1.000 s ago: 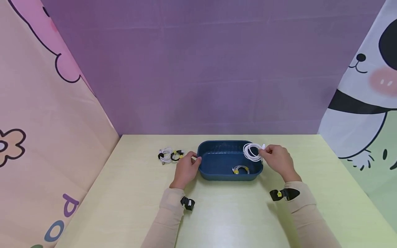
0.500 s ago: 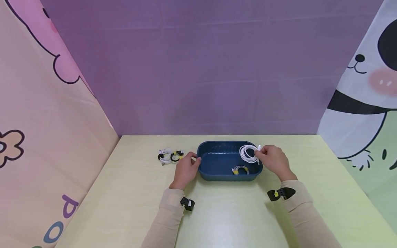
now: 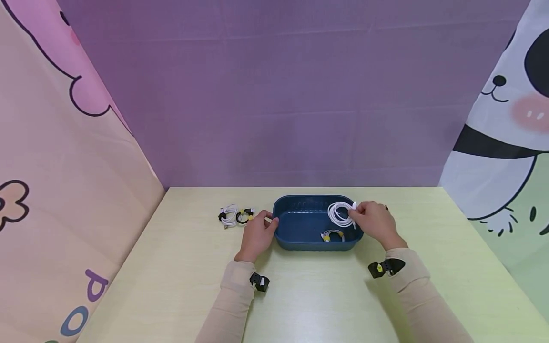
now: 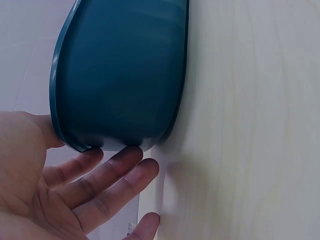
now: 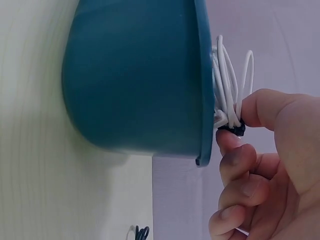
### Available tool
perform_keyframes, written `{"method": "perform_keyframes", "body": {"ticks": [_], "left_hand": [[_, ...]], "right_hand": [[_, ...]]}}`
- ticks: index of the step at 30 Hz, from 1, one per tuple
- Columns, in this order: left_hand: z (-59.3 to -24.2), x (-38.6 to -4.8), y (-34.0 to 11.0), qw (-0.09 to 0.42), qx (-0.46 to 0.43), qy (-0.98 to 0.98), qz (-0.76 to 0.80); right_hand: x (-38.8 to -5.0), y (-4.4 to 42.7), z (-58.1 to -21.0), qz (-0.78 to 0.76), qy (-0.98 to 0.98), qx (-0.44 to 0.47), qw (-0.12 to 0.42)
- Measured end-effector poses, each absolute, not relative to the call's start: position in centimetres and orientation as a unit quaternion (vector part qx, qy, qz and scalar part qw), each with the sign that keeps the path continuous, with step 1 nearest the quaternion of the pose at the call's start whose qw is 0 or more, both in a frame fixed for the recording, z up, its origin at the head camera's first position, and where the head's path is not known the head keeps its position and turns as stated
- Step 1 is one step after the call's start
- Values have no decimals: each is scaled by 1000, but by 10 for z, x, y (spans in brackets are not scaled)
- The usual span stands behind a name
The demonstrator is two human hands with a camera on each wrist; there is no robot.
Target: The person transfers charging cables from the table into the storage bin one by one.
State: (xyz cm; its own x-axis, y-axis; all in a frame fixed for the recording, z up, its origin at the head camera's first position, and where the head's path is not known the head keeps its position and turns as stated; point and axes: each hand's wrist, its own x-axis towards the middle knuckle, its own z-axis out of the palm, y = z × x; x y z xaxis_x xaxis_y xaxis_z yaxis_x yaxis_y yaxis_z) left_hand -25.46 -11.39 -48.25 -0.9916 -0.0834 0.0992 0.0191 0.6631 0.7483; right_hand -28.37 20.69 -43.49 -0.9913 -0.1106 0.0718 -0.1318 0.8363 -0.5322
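My right hand (image 3: 377, 223) pinches a coiled white cable (image 3: 337, 220) between thumb and fingertips. The coil hangs over the right end of a dark blue plastic basin (image 3: 296, 245). In the right wrist view a black tie (image 5: 235, 129) binds the cable (image 5: 227, 85) just where the fingers grip it, above the basin's rim. My left hand (image 3: 257, 236) holds the basin's left end, thumb at the rim and fingertips against the outer wall (image 4: 120, 100). Inside the basin, at the front right, lies a small pale cable coil with yellow ties (image 3: 333, 235).
Left of the basin, on the pale wooden table (image 3: 171, 267), lie a white cable coil with a black tie (image 3: 229, 215) and a black cable with yellow bits (image 3: 244, 215). A purple backdrop (image 3: 274, 95) rises behind the table, with printed cloths at both sides.
My right hand has moved left and slightly down, bringing the white cable coil from the basin's right rim further over its inside. The left hand stays at the basin's left end.
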Motion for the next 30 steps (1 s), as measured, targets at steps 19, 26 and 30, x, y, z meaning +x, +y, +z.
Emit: {"method": "perform_keyframes", "body": {"ticks": [19, 26, 30], "left_hand": [[-482, -255, -115, 64, 13, -909, -412], [-481, -254, -114, 69, 13, -909, -411], [-481, -253, -114, 70, 13, -909, -410]], "right_hand": [[-288, 196, -441, 224, -971, 80, 14], [-290, 191, -442, 204, -976, 80, 16], [-291, 187, -442, 199, -976, 83, 13]]}}
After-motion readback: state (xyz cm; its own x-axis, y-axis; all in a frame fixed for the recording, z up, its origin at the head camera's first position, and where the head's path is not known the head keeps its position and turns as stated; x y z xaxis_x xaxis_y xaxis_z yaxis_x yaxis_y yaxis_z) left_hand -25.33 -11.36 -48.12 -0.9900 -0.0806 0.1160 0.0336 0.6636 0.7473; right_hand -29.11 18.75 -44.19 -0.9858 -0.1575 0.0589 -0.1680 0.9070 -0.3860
